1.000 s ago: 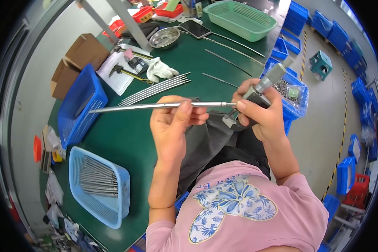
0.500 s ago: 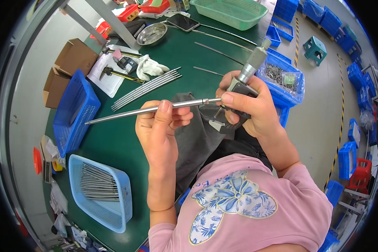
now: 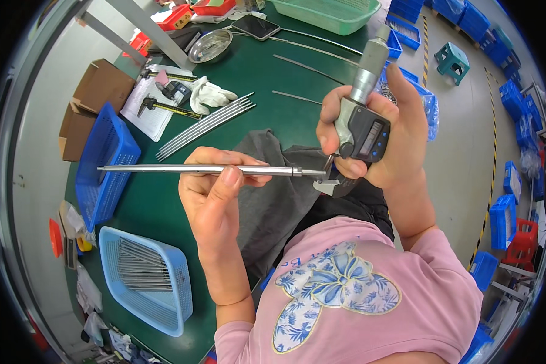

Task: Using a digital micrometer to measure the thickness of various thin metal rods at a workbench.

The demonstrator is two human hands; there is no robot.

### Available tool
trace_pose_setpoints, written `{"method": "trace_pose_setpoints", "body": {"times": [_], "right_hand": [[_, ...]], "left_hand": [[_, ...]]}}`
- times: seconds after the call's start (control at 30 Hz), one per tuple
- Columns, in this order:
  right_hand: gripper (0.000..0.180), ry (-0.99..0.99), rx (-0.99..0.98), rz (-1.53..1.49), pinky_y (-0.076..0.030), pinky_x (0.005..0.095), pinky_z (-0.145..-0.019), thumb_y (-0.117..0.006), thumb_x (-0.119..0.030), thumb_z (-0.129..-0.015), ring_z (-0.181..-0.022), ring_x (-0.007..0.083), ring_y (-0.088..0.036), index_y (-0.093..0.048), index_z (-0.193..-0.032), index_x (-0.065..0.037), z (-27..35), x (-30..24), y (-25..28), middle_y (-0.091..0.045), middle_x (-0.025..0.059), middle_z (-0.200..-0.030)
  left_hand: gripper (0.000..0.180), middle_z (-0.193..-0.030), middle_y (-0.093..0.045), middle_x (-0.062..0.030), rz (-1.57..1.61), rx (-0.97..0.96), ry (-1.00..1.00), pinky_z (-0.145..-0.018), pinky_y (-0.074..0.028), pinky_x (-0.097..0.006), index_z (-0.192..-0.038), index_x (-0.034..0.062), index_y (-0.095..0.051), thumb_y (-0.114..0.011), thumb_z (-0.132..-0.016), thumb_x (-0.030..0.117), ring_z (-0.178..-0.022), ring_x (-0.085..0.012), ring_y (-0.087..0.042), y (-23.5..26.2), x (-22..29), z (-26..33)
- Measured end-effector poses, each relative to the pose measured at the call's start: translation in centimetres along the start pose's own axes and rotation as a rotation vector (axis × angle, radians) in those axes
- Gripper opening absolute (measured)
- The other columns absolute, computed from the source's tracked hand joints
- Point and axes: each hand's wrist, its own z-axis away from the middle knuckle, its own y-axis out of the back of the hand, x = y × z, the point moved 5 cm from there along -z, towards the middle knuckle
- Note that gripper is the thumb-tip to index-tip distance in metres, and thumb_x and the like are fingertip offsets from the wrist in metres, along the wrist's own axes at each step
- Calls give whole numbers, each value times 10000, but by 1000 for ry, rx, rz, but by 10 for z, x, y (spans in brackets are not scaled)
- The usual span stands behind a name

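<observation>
While your left hand (image 3: 215,200) pinches one long metal rod (image 3: 200,169) between thumb and curled fingers, holding it level above the green table (image 3: 164,206), your right hand (image 3: 382,133) is wrapped tight around one digital micrometer (image 3: 363,124), fingers closed on its body, thumb on the near side. Rod's right end sits in the micrometer's measuring gap, touching or nearly so; can't tell if it is clamped. Rod's left end pokes out over the dark blue basket (image 3: 103,164).

One grey cloth (image 3: 273,188) lies under the rod, draped over the table edge and your lap. One light blue basket (image 3: 145,279) near your left elbow holds a pile of similar rods, too many and too packed to count. One loose bundle of rods (image 3: 206,124) lies on the table beyond your left hand, about six, count unsure. Three single thin rods (image 3: 309,65) lie apart farther back. One white glove (image 3: 215,95) sits beside one caliper (image 3: 164,107) on a sheet of paper. One round metal dish (image 3: 209,46), one phone (image 3: 256,26), one green basket (image 3: 327,13) at the far edge. Two cardboard boxes (image 3: 94,97) at the left.
</observation>
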Motion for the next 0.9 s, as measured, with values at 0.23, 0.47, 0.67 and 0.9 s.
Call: {"method": "trace_pose_setpoints", "body": {"times": [0.23, 0.47, 0.67, 0.9], "right_hand": [[658, -37, -13, -38, -370, 206, -315, -265, -522, -813, -343, 164, -457, -503, -850, 90, -4, 3, -1, -557, 210, -651], [638, -45, -65, 14, -376, 206, -327, -246, -488, -823, -354, 165, -465, -505, -857, 93, -7, 6, -5, -561, 209, -658], [633, -50, -77, 31, -381, 209, -338, -245, -480, -825, -356, 166, -463, -508, -862, 94, -7, 7, -8, -562, 210, -661], [631, -44, -82, 32, -381, 211, -344, -247, -478, -824, -355, 161, -458, -510, -859, 95, -8, 8, -9, -563, 206, -655]], "left_hand": [[137, -722, -574, -190, -14, -60, 37, -578, -484, -263, -795, -25, -471, -546, -754, 82, -632, -200, -583, -3, -4, 2], [138, -720, -576, -186, -30, -73, 75, -576, -480, -259, -789, -19, -473, -557, -746, 83, -614, -191, -580, -3, -5, 2], [139, -706, -580, -179, -56, -74, 88, -582, -478, -258, -787, -20, -472, -558, -743, 80, -614, -187, -579, -5, -4, 2], [139, -709, -579, -178, -65, -63, 103, -581, -476, -259, -788, -21, -470, -555, -742, 79, -616, -186, -578, -3, -5, 3]]}}
